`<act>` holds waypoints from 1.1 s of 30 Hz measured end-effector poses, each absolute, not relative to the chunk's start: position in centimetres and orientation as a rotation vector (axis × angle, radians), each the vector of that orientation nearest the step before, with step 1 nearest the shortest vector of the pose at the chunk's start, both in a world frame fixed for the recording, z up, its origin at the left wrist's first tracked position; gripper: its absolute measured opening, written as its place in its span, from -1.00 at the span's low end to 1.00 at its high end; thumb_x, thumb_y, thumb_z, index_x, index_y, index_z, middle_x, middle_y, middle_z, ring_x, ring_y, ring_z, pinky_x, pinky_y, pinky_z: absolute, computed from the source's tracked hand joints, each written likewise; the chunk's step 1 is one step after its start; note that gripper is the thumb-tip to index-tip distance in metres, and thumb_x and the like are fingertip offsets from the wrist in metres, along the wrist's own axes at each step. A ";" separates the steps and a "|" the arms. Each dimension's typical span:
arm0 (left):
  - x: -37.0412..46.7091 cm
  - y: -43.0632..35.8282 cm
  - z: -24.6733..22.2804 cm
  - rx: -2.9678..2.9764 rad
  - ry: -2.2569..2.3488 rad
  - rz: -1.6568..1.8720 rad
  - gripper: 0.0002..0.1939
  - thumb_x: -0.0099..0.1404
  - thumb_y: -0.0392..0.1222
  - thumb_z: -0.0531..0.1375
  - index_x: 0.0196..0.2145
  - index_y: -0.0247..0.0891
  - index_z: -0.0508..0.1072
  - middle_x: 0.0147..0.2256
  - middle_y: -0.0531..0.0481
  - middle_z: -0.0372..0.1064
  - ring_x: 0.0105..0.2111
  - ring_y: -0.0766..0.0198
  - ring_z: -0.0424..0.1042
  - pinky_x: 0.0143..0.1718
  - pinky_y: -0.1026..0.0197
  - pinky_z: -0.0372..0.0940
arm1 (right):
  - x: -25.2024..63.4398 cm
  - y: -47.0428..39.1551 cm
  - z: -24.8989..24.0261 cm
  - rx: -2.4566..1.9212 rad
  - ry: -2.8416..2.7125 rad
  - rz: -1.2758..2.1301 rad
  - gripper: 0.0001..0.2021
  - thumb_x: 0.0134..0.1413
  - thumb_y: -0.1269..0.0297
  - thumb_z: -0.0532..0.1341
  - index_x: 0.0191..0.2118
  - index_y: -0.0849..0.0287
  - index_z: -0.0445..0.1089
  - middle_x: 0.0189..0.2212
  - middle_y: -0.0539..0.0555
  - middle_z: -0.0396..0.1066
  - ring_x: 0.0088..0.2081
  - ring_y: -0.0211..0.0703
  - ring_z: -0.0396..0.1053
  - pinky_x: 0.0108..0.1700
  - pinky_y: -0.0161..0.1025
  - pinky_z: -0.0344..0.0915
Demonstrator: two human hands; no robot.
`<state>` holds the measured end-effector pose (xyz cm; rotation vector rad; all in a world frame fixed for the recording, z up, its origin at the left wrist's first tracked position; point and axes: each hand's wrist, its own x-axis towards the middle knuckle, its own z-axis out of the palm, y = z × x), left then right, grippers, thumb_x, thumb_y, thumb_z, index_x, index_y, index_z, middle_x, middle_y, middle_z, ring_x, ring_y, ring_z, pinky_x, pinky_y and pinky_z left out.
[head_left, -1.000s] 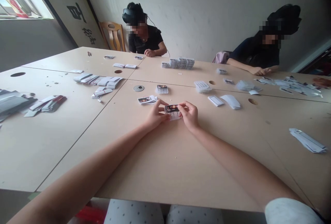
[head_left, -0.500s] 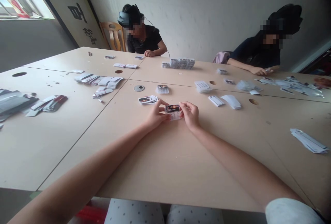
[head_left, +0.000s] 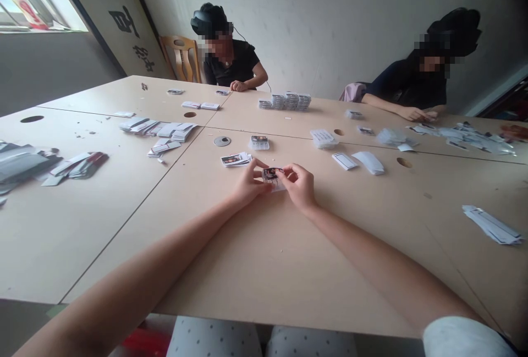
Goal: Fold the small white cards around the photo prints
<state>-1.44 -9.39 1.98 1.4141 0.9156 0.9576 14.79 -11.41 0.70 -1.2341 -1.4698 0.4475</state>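
Note:
A small clear plastic case with a dark printed card [head_left: 271,173] at its upper part is held near the middle of the table. My left hand [head_left: 249,184] grips its left side between thumb and fingers. From the right, my right hand [head_left: 300,185] has its fingers closed on the case, the thumb and fingertips lying over the card's right part. Just beyond my left hand lies a small stack of printed cards [head_left: 235,159]. Another clear case with a dark card [head_left: 259,142] rests farther back.
White card bundles [head_left: 159,128] and plastic sleeves [head_left: 25,164] lie left. Stacked cases [head_left: 291,100] stand at the back. Clear sheets [head_left: 324,138], white cards [head_left: 369,163] and strips [head_left: 493,225] are right. Two people [head_left: 237,62] [head_left: 406,87] sit across the table [head_left: 231,269].
My right hand has shifted slightly left, its fingers now covering part of the dark card. My left hand has hardly moved. The person across on the right has brought their hands together.

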 end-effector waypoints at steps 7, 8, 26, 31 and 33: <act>-1.2 -9.4 1.8 1.427 0.919 0.993 -0.53 -0.02 -0.22 0.36 -0.24 -0.21 0.18 -0.40 0.05 0.43 -0.47 0.31 0.46 -0.46 0.24 0.41 | 14.6 -11.7 0.9 -1.158 -1.562 0.381 -0.81 0.15 0.18 0.14 -0.44 0.13 0.30 -0.46 0.01 0.32 -0.47 -0.25 0.26 -0.39 -0.30 0.22; -1.2 -9.5 1.8 1.414 0.911 0.995 -0.54 -0.01 -0.22 0.36 -0.24 -0.21 0.18 -0.40 0.05 0.43 -0.45 0.30 0.47 -0.44 0.22 0.43 | 14.6 -11.8 0.9 -1.148 -1.567 0.373 -0.82 0.15 0.20 0.13 -0.43 0.13 0.29 -0.45 0.01 0.31 -0.46 -0.25 0.26 -0.38 -0.30 0.22; -1.1 -9.5 2.2 1.413 0.844 0.960 -0.57 0.02 -0.24 0.34 -0.25 -0.22 0.18 -0.38 0.03 0.43 -0.37 0.26 0.48 -0.38 0.16 0.46 | 14.4 -12.1 0.7 -1.082 -1.548 0.402 -0.87 0.15 0.25 0.13 -0.40 0.14 0.29 -0.42 0.04 0.39 -0.36 -0.20 0.38 -0.26 -0.26 0.35; -1.2 -9.3 2.1 1.402 0.837 0.956 -0.58 0.02 -0.26 0.34 -0.25 -0.22 0.17 -0.40 0.04 0.43 -0.38 0.25 0.48 -0.38 0.16 0.45 | 14.4 -11.8 0.3 -1.007 -1.516 0.459 -0.90 0.14 0.27 0.16 -0.38 0.14 0.32 -0.37 0.06 0.40 -0.30 -0.18 0.40 -0.22 -0.23 0.40; -1.2 -9.3 2.0 1.399 0.833 0.958 -0.57 0.02 -0.26 0.34 -0.26 -0.21 0.17 -0.40 0.05 0.43 -0.38 0.25 0.49 -0.39 0.17 0.44 | 14.4 -11.8 0.2 -0.989 -1.510 0.481 -0.90 0.14 0.27 0.16 -0.38 0.14 0.32 -0.36 0.06 0.40 -0.28 -0.18 0.41 -0.21 -0.22 0.42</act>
